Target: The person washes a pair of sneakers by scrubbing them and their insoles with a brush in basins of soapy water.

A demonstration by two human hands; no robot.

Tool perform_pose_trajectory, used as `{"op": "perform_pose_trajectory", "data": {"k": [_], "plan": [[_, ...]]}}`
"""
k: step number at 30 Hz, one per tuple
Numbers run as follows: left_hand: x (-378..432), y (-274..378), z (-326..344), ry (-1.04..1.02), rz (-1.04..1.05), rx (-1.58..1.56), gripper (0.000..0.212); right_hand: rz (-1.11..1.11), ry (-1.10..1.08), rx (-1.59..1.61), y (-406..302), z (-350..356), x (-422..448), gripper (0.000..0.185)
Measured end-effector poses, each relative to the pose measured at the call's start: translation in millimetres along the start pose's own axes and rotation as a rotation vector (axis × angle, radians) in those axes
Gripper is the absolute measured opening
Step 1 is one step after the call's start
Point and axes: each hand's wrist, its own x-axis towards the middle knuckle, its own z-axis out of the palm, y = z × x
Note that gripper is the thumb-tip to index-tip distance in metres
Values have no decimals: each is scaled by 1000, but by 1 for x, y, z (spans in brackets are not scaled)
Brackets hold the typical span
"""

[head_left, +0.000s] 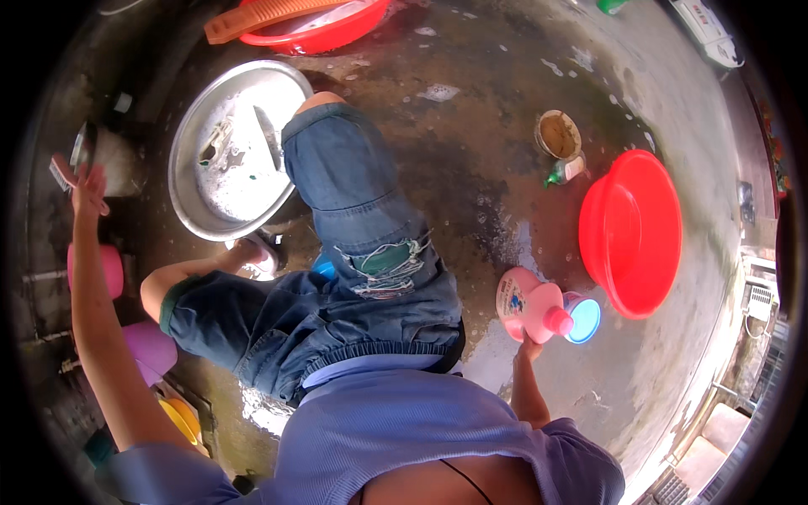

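My left hand point(89, 188) is stretched out at the far left, around a pink scrubbing brush point(64, 173) whose bristles show beyond the fingers. On the right, my right hand point(530, 348) is at the handle of a pink plastic jug point(527, 303) with a pink cap; the jug hides most of its fingers. Touching or close behind the jug is a tub with a light blue lid point(584, 320). A large metal basin point(189, 189) holds suds, wet cloth and a flat piece that I cannot identify, beside my denim-covered knee.
A red plastic basin point(650, 233) stands at the right, near a small bottle point(571, 168) and a round brown-filled container point(559, 134). Another red basin point(315, 43) with an orange washboard point(271, 17) is at the top. Pink point(106, 271) and purple point(150, 350) buckets stand left. The floor is wet.
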Motion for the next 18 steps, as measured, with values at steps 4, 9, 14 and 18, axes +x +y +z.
{"op": "perform_pose_trajectory", "data": {"k": [4, 9, 14, 18], "plan": [[-25, -13, 32, 136, -47, 91, 39, 414, -103, -234, 19, -65, -45, 51], [8, -28, 23, 143, -65, 205, 36, 996, -720, -197, -72, -11, -74, 31], [64, -130, -40, 117, -233, 607, 44, -88, -904, -152, -289, 220, -51, 23], [39, -278, -96, 132, -369, 746, 27, -331, -1338, -314, -398, 449, -91, 24]]}}
